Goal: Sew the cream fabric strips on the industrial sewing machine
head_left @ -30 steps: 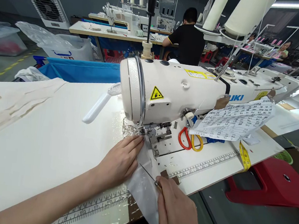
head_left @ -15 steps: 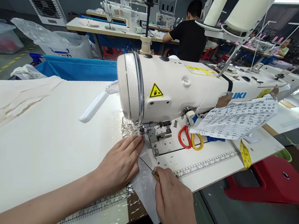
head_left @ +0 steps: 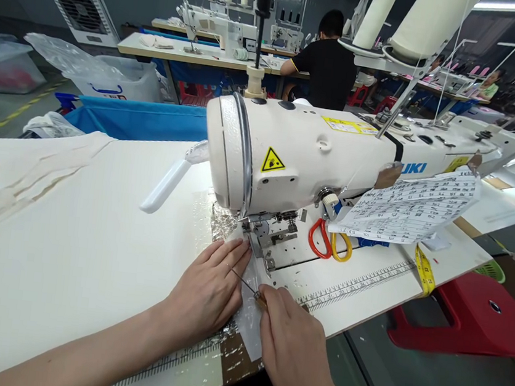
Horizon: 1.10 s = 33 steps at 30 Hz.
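My left hand [head_left: 210, 283] lies flat beside the presser foot, fingers stretched together over the edge of a thin white fabric strip [head_left: 249, 325]. The strip runs under the needle area of a white sewing machine [head_left: 298, 160] and tapers toward the table's front edge. In my right hand [head_left: 291, 339] is an awl [head_left: 247, 285] with a wooden handle. Its thin metal shaft points left across the strip, and the tip comes up to my left fingers. My right palm hides most of the handle.
Red-handled and yellow-handled scissors [head_left: 321, 239] lie by the machine bed. Handwritten paper [head_left: 409, 204] hangs off the machine, near a yellow tape measure [head_left: 424, 271]. Pale cloth [head_left: 22, 172] covers the left of the table; a red stool [head_left: 471, 316] stands right. A person [head_left: 329, 71] sits beyond.
The fabric strip has slid forward toward the machine, so less of it hangs at the front edge. My right hand and the awl have shifted slightly left. The view moved a little.
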{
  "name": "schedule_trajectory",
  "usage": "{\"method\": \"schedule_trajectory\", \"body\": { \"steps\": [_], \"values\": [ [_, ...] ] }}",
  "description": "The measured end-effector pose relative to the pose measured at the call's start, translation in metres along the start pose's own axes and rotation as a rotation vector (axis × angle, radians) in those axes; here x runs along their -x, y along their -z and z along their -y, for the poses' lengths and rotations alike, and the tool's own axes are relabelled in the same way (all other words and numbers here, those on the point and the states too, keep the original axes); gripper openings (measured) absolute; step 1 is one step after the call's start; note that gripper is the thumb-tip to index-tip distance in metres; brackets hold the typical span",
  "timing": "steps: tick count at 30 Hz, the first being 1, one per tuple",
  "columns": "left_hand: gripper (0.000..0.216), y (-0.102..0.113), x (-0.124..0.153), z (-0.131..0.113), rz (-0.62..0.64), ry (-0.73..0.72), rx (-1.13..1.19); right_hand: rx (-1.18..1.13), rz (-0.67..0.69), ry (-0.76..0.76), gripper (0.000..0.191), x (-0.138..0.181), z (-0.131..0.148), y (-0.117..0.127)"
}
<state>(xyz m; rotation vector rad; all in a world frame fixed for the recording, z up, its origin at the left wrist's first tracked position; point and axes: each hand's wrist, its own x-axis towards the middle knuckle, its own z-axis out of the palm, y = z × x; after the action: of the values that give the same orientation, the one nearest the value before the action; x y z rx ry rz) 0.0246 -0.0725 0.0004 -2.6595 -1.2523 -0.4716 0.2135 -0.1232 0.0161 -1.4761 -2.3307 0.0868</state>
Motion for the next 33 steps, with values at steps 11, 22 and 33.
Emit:
{"method": "schedule_trajectory", "body": {
  "steps": [11, 22, 33],
  "values": [
    [0.044, 0.005, -0.008, 0.009, 0.009, 0.045, -0.003, 0.040, 0.051, -0.057, 0.031, -0.016, 0.008, -0.008],
    [0.038, 0.002, -0.014, 0.026, -0.005, 0.007, -0.102, -0.182, -0.066, -0.058, 0.032, -0.015, 0.008, -0.009],
    [0.044, 0.007, -0.007, -0.001, -0.028, -0.005, 0.015, -0.234, -0.115, -0.031, 0.033, 0.002, 0.008, -0.005]
  ]
}}
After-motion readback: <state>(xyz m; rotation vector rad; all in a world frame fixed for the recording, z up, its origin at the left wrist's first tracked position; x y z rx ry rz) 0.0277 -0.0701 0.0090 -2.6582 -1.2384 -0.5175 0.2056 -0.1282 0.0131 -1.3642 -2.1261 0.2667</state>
